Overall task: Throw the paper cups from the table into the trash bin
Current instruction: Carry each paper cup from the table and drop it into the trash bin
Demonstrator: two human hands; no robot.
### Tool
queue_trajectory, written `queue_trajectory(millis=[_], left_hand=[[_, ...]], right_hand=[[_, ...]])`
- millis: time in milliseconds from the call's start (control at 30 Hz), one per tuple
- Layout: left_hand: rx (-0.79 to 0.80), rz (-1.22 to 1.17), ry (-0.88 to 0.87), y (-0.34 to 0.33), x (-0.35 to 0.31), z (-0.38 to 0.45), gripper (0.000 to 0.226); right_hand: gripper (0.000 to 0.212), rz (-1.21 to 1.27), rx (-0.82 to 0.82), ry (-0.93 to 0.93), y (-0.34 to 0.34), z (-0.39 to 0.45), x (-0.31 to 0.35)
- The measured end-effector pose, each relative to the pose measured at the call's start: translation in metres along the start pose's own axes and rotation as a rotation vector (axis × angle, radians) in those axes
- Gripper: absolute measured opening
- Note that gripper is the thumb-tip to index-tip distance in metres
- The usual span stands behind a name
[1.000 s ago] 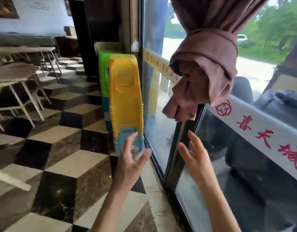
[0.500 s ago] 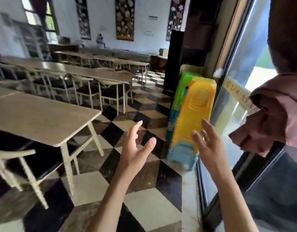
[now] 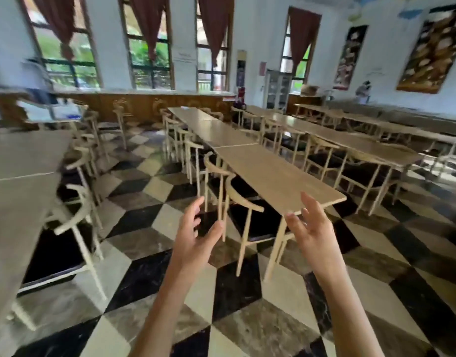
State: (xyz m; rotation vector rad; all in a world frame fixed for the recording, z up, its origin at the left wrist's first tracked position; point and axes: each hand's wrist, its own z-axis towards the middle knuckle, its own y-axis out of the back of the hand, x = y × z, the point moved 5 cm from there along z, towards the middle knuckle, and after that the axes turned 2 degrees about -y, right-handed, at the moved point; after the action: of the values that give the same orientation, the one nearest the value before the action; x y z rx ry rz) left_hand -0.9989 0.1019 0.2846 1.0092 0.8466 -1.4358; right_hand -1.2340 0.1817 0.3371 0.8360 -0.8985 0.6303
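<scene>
Just short of the nearest long surface, both hands hang in mid-air over the checkered floor: left hand and right hand, fingers spread & loose, palms half-facing each other, nothing held in either. No paper cups or trash bin visible anywhere in this head view; can't tell where they are. The near surface looks bare from this angle, tho motion blur softens things.

Step in hand, by my read: searching for cups, w/ hands free. To do it well: scan each surface top along its length before walking, keep hands low so they don't block the view, then approach along the aisle beside the near surface, clear of the chair tucked at its left side.

Room: dining hall, rows of long pale wood surfaces w/ chairs beyond the near one, tall windows w/ dark red curtains on the far wall, posters at right.
</scene>
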Motion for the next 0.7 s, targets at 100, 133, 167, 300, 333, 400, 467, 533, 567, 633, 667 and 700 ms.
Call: queue_trajectory(millis=[100,133,167,300,333,400,467,533,567,633,667,700], left_hand=[[-0.184,0.062,0.030,0.139,0.009,0.004,0.060],[-0.240,0.086,0.042,0.185,0.012,0.001,0.060],[-0.297,0.098,0.054,0.229,0.013,-0.003,0.060],[-0.533,0.129,0.086,0.395,0.016,-0.032,0.048],[-0.586,0.111,0.102,0.432,0.017,-0.039,0.045],[-0.686,0.222,0.139,0.497,0.018,-0.056,0.034],[-0.774,0.262,0.126,0.548,0.016,-0.072,0.037],[-0.818,0.329,0.163,0.585,0.025,-0.080,0.050],[-0.827,0.354,0.174,0.602,0.029,-0.082,0.052],[-0.849,0.368,0.178,0.633,0.039,-0.078,0.054],[-0.848,0.371,0.179,0.646,0.047,-0.074,0.056],[-0.836,0.376,0.185,0.660,0.056,-0.067,0.057]], right_hand=[[0.077,0.063,0.157,0.059,-0.129,0.000,0.049],[0.077,0.085,0.206,0.073,-0.173,-0.005,0.064],[0.075,0.107,0.255,0.086,-0.217,-0.010,0.080],[0.077,0.174,0.454,0.093,-0.381,-0.043,0.142],[0.078,0.180,0.501,0.101,-0.417,-0.053,0.157],[0.071,0.202,0.582,0.103,-0.481,-0.070,0.184],[0.067,0.262,0.668,0.085,-0.538,-0.086,0.206],[0.066,0.294,0.736,0.090,-0.582,-0.096,0.222],[0.064,0.297,0.766,0.098,-0.604,-0.100,0.229],[0.063,0.286,0.812,0.101,-0.644,-0.103,0.238],[0.063,0.285,0.822,0.100,-0.663,-0.103,0.240],[0.063,0.295,0.826,0.101,-0.681,-0.100,0.242]])
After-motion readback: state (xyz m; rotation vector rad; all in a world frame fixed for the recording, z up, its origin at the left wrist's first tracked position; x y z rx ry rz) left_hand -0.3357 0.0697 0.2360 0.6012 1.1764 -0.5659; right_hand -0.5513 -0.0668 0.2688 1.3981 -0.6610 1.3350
